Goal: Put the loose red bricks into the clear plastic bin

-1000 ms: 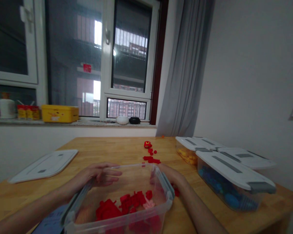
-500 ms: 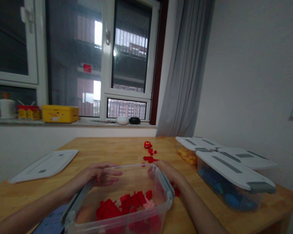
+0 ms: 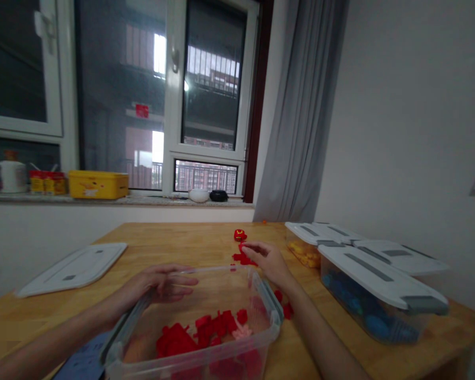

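Observation:
A clear plastic storage box (image 3: 198,364) with grey side handles stands open in front of me, with several red toy pieces (image 3: 178,340) and a pink piece (image 3: 242,331) in it. My left hand (image 3: 164,285) rests at the box's left rim, its fingers stretched out over the inside. Beyond the far right corner, my right hand (image 3: 267,258) is down among small red pieces (image 3: 241,258) on the table. Its fingertips are bent together at a small red toy piece (image 3: 241,247), partly hidden by them. Farther back sits a red toy with yellow markings (image 3: 239,235).
On the right stand lidded boxes, one with blue items (image 3: 364,311), another with yellow ones (image 3: 303,254). A white lid (image 3: 75,268) lies at the left. More red pieces (image 3: 287,310) lie right of the open box. A blue flat object (image 3: 83,359) shows at its lower left.
My right hand has moved forward from the box's right rim to the small red pieces on the table. My left hand and the box have stayed in place.

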### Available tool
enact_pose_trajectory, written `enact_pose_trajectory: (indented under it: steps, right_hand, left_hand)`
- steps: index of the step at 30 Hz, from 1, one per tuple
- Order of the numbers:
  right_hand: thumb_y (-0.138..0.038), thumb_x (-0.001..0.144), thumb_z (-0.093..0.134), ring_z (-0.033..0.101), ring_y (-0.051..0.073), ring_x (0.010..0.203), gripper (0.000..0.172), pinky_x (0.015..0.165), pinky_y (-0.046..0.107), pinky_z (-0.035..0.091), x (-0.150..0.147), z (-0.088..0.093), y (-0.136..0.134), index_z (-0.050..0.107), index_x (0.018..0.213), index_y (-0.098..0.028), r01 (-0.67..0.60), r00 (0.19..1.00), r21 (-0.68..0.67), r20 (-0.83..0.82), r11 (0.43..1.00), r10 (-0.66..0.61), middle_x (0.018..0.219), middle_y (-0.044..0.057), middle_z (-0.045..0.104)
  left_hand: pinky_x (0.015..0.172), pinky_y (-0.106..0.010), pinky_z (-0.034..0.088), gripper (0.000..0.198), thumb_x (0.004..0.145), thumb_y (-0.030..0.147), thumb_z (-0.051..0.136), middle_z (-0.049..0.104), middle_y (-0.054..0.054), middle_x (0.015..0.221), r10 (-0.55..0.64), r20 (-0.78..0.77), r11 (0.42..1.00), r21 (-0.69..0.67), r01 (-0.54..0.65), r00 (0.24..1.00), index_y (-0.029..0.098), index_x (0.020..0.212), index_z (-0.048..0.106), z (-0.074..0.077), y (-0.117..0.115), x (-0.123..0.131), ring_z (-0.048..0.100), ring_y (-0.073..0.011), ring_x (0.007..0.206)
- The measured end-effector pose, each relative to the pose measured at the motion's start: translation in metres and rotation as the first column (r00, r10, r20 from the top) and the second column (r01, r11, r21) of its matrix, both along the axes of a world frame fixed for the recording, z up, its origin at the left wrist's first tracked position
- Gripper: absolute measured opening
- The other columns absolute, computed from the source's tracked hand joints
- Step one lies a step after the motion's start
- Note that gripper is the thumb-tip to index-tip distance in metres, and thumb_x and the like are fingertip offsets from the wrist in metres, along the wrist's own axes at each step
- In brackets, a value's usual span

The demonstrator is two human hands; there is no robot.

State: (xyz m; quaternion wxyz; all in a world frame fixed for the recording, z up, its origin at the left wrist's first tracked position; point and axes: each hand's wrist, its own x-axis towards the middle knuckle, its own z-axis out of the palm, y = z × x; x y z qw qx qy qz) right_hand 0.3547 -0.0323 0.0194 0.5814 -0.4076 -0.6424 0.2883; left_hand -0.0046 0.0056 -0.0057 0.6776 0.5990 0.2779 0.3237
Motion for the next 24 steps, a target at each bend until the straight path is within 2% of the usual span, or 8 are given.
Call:
enact_pose_trajectory:
  steps: [5,10,13,17,24]
  right_hand:
    - [-0.069,0.072,0.09,0.077,0.025,0.099,0.06,0.092,0.039,0.06,-0.014,0.002,-0.01,0.086,0.105,-0.019,-0.146,0.981,-0.071,-0.143,0.987,0.134,0.108,0.011,0.085]
    - [-0.067,0.07,0.094,0.078,0.023,0.094,0.058,0.093,0.038,0.059,-0.021,-0.001,-0.014,0.087,0.101,-0.018,-0.258,0.961,-0.12,-0.137,0.959,0.241,0.104,0.012,0.085]
    - [-0.066,0.071,0.094,0.078,0.024,0.096,0.057,0.094,0.038,0.058,-0.021,-0.002,-0.014,0.087,0.101,-0.018,-0.282,0.957,-0.127,-0.105,0.951,0.27,0.104,0.012,0.085]
    - [-0.066,0.072,0.093,0.077,0.023,0.092,0.054,0.089,0.037,0.058,-0.02,-0.004,-0.011,0.087,0.098,-0.019,-0.298,0.952,-0.103,-0.1,0.949,0.288,0.1,0.01,0.085]
    - [-0.062,0.073,0.095,0.074,0.019,0.087,0.046,0.083,0.032,0.054,-0.019,-0.008,-0.009,0.087,0.094,-0.022,-0.353,0.929,-0.087,-0.152,0.932,0.338,0.095,0.006,0.085]
  left_hand:
    - [0.109,-0.047,0.058,0.067,0.058,0.007,0.061,0.088,-0.013,0.122,0.055,0.032,0.998,-0.022,-0.055,0.998,0.021,0.118,0.086,0.0,-0.001,0.001,0.083,-0.0341,0.111]
    - [0.107,-0.046,0.06,0.062,0.061,0.007,0.063,0.088,-0.011,0.12,0.035,0.017,0.998,-0.05,-0.034,0.999,0.021,0.118,0.085,0.002,-0.003,0.002,0.082,-0.0348,0.112]
    - [0.106,-0.044,0.06,0.059,0.064,0.009,0.066,0.087,-0.011,0.123,0.029,0.018,0.999,-0.044,-0.028,0.999,0.021,0.119,0.084,0.002,-0.001,0.0,0.083,-0.0338,0.111]
    - [0.105,-0.044,0.061,0.058,0.064,0.011,0.069,0.088,-0.012,0.121,0.019,0.016,0.998,-0.062,-0.018,1.0,0.021,0.119,0.084,-0.001,0.005,-0.002,0.083,-0.0336,0.111]
    - [0.102,-0.041,0.063,0.067,0.059,0.006,0.061,0.087,-0.011,0.123,0.011,0.013,0.999,-0.039,-0.01,1.0,0.022,0.119,0.085,-0.002,0.004,0.0,0.084,-0.0307,0.11]
